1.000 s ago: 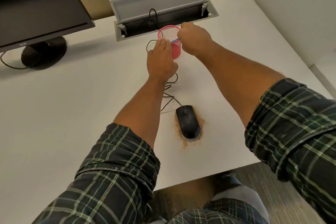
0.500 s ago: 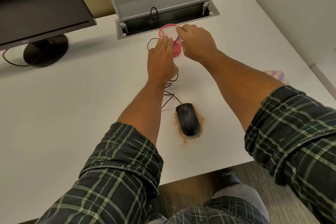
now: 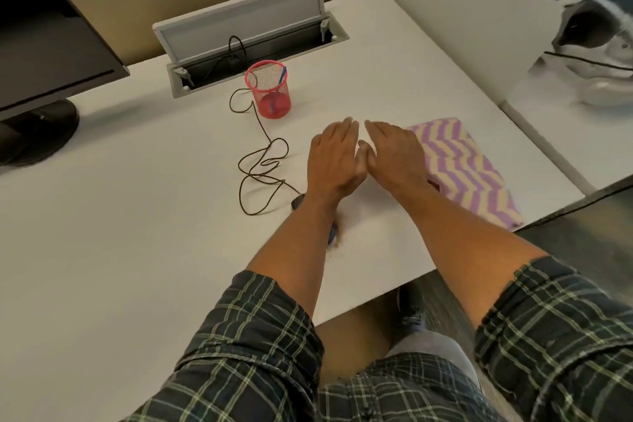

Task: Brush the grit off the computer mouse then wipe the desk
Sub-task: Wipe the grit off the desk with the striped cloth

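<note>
My left hand (image 3: 334, 158) and my right hand (image 3: 394, 154) hover side by side over the white desk (image 3: 137, 216), flat, fingers spread, holding nothing. The black mouse (image 3: 297, 201) lies mostly hidden under my left forearm; only its front tip and a trace of brown grit (image 3: 337, 243) show. Its cable (image 3: 260, 168) loops toward the back. A folded purple-and-cream zigzag cloth (image 3: 469, 168) lies just right of my right hand, which partly covers its near-left corner. A red mesh cup (image 3: 269, 89) with a blue-handled item (image 3: 282, 75) stands behind the hands.
A black monitor (image 3: 41, 31) and its round stand (image 3: 34, 127) occupy the far left. An open grey cable hatch (image 3: 246, 27) sits at the desk's back. A partition (image 3: 445, 10) borders the right side; the desk's front edge runs near my knees.
Both hands left the red cup and came back toward the cloth, now open. The blue-handled item stands in the cup. The view swung right, revealing the cloth and hiding the mouse.
</note>
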Demonstrator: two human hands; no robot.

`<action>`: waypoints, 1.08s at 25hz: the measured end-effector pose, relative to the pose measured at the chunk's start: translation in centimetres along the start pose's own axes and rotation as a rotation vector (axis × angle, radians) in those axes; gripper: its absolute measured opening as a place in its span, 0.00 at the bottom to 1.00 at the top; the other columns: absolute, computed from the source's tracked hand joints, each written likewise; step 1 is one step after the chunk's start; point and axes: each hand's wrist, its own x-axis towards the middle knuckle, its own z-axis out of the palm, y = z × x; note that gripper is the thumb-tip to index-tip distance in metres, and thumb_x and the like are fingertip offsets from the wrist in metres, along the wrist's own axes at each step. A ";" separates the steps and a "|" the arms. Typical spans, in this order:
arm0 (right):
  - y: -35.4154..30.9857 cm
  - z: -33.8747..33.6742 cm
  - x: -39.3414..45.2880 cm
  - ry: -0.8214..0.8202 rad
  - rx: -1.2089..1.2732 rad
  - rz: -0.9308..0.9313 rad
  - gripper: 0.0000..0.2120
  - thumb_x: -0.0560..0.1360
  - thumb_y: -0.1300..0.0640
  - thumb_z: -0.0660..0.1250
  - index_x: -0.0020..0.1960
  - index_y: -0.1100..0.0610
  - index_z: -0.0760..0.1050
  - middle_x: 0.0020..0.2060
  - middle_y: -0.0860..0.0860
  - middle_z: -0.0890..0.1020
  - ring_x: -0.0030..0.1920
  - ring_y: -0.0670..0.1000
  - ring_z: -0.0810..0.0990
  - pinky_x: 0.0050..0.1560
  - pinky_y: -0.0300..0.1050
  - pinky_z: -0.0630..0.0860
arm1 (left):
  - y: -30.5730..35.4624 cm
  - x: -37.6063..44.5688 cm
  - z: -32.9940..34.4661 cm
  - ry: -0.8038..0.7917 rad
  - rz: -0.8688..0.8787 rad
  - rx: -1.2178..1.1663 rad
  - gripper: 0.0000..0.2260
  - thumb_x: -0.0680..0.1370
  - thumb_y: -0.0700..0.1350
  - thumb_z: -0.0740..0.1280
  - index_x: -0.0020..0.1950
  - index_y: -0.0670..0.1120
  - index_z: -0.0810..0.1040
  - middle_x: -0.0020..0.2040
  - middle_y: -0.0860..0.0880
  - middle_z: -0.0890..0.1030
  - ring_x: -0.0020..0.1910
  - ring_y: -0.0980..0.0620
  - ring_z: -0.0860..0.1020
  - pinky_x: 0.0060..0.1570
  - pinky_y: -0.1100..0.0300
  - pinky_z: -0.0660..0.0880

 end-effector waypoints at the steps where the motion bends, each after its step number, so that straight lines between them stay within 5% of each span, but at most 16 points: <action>1: 1.3 -0.2 -0.9 -0.020 -0.013 0.035 0.22 0.80 0.52 0.61 0.70 0.60 0.72 0.65 0.57 0.79 0.62 0.57 0.79 0.59 0.53 0.74 | 1.2 -0.1 0.7 -0.051 0.007 -0.018 0.22 0.84 0.48 0.63 0.76 0.41 0.73 0.76 0.43 0.73 0.75 0.44 0.70 0.68 0.49 0.66; 8: 10.6 -2.7 -5.1 -0.234 -0.042 0.151 0.24 0.81 0.47 0.54 0.75 0.54 0.67 0.73 0.54 0.71 0.71 0.55 0.69 0.70 0.55 0.65 | 7.6 0.6 4.2 -0.374 0.112 0.028 0.21 0.85 0.48 0.57 0.76 0.41 0.69 0.73 0.45 0.73 0.68 0.42 0.74 0.61 0.49 0.69; 14: 11.8 -2.3 -6.9 -0.399 0.011 0.138 0.34 0.79 0.37 0.59 0.80 0.48 0.55 0.79 0.51 0.58 0.77 0.55 0.59 0.72 0.55 0.64 | 8.4 0.6 5.8 -0.530 0.108 0.040 0.26 0.86 0.48 0.57 0.83 0.44 0.60 0.82 0.45 0.62 0.78 0.44 0.65 0.68 0.48 0.68; 18: 11.7 -2.0 -6.7 -0.342 -0.061 0.147 0.29 0.79 0.37 0.59 0.77 0.45 0.63 0.77 0.53 0.64 0.73 0.60 0.65 0.66 0.60 0.68 | 8.5 0.3 5.7 -0.505 0.061 -0.074 0.24 0.86 0.46 0.56 0.83 0.46 0.62 0.82 0.48 0.64 0.76 0.43 0.69 0.68 0.48 0.68; 22: 10.8 -1.6 -6.3 -0.247 -0.121 0.095 0.18 0.81 0.49 0.61 0.69 0.50 0.74 0.68 0.55 0.75 0.63 0.60 0.75 0.57 0.54 0.72 | 8.4 -0.4 5.1 -0.496 0.030 -0.148 0.23 0.85 0.45 0.57 0.82 0.48 0.65 0.81 0.48 0.67 0.73 0.41 0.72 0.68 0.49 0.70; 27: 9.0 -1.8 -5.7 -0.214 -0.050 0.202 0.13 0.79 0.56 0.61 0.61 0.54 0.77 0.54 0.54 0.83 0.52 0.59 0.80 0.47 0.52 0.77 | 8.0 -0.9 2.6 -0.529 -0.036 -0.277 0.25 0.77 0.47 0.59 0.74 0.53 0.74 0.68 0.49 0.81 0.64 0.43 0.79 0.64 0.48 0.75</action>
